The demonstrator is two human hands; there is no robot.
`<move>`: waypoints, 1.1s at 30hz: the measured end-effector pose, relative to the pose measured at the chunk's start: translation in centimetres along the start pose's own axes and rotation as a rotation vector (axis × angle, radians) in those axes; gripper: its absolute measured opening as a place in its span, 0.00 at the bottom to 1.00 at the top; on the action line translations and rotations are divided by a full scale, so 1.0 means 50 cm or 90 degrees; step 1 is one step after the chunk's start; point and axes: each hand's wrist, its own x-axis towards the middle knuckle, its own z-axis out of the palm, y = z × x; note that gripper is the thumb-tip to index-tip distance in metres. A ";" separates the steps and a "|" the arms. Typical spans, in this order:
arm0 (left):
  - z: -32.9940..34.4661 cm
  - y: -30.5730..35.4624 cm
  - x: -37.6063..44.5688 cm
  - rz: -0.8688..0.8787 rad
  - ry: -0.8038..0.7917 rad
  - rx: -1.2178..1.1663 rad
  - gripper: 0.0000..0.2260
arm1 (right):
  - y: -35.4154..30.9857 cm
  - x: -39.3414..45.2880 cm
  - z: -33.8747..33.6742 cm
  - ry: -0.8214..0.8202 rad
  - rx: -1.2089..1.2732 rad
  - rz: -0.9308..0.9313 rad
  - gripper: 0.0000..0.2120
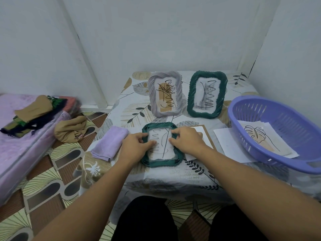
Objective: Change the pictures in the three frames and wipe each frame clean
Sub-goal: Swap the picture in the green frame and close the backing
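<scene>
Tabletop (173,176) is sitting in a white-walled corner, wearing a leaf-print cloth. Green frame (162,145) is lying flat on it, face down, a line-drawing picture (161,145) sitting in its opening. Left hand (137,145) is resting on the frame's left edge, fingers (149,142) curled and pressing on the picture. Right hand (186,140) is doing the same from the right edge, fingers (173,136) bent onto the picture's top right; neither hand is wrapping around anything.

Beyond the fingers, grey frame (165,93) and second green frame (206,94) are standing upright near the wall, each showing a drawing. Just left of the left hand, folded lilac cloth (110,142) is lying on the tabletop. Right of the right hand, cardboard backing (206,136) and loose white sheets (229,145) are lying flat, then purple basket (274,133) holding a leaf print (262,138).

Far left: patterned floor (52,180), tan garment (71,130) on it, bed (20,136) with a clothes pile (34,113).
</scene>
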 end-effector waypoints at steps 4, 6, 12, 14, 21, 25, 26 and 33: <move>0.000 0.007 0.001 -0.015 -0.008 0.005 0.27 | 0.006 0.000 0.001 0.003 0.019 0.006 0.18; 0.000 0.006 0.003 -0.023 -0.011 0.006 0.27 | 0.006 0.004 0.001 -0.003 0.017 0.005 0.20; -0.002 0.008 0.001 -0.027 -0.015 0.002 0.27 | 0.007 0.009 0.001 -0.007 0.018 0.006 0.20; -0.001 0.009 0.002 -0.031 -0.019 0.002 0.27 | 0.008 0.008 0.000 -0.005 0.020 0.009 0.20; -0.001 0.009 0.002 -0.035 -0.012 -0.029 0.24 | 0.007 0.008 -0.002 -0.007 0.016 0.008 0.17; -0.001 -0.001 0.001 -0.048 0.062 -0.069 0.14 | 0.005 0.005 -0.006 0.004 0.036 0.005 0.15; -0.003 -0.003 0.001 -0.052 0.080 -0.058 0.12 | 0.006 0.003 -0.010 0.019 0.047 0.002 0.13; -0.019 -0.010 0.026 -0.106 0.064 -0.011 0.10 | 0.044 -0.002 -0.052 0.106 0.003 0.067 0.14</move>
